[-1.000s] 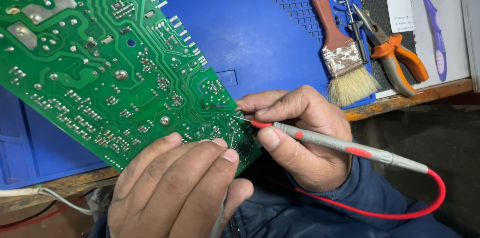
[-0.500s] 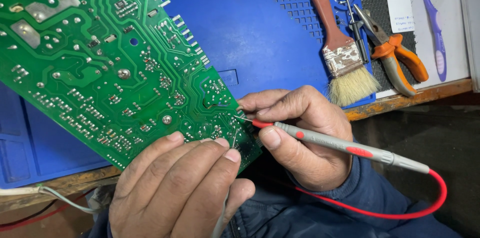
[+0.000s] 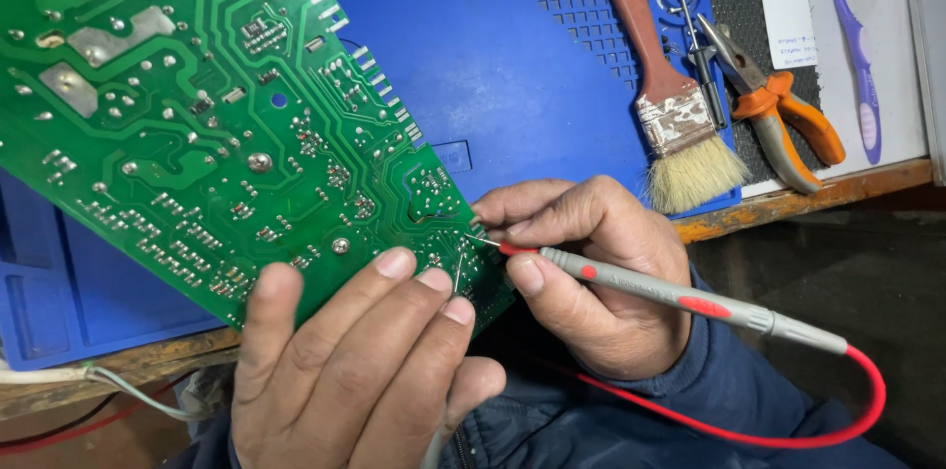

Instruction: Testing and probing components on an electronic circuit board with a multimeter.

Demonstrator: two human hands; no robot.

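A large green circuit board (image 3: 197, 114), solder side up, fills the left of the head view, tilted over a blue work mat (image 3: 522, 85). My left hand (image 3: 345, 370) lies over the board's lower right corner and appears to pinch a thin metal probe tip (image 3: 458, 270) that rests on the solder joints. My right hand (image 3: 591, 272) grips a grey and red test probe (image 3: 670, 294); its needle touches the board near the same corner. The probe's red lead (image 3: 838, 420) loops down to the right.
Lying on the mat's right part are a wooden-handled paint brush (image 3: 660, 85), orange-handled pliers (image 3: 778, 114) and a small metal tool. A purple toothbrush (image 3: 857, 45) lies on a white sheet. The wooden bench edge (image 3: 818, 195) runs below them. White and red wires (image 3: 89, 390) hang at lower left.
Almost nothing differs: the board and both hands keep their places, and the probe needle stays on the same corner of the board.
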